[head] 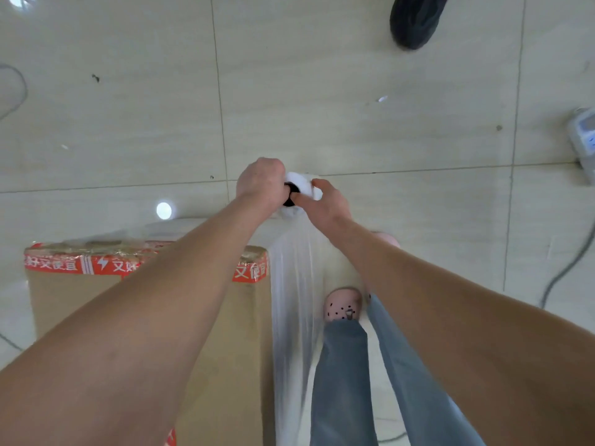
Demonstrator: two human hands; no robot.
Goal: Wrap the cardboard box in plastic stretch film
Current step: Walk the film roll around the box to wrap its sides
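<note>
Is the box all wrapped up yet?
Not yet. Shiny film seems to crinkle over the cardboard box at its far taped edge. Right now the left hand and right hand grip the film roll, and a sheet of film stretches beside the box. Its brown side looks bare, so most wrapping remains.

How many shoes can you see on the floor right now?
3: a dark shoe at the top right, a pink clog beside the stretch film, and what looks like a second pink clog, mostly hidden behind the right forearm.
</note>
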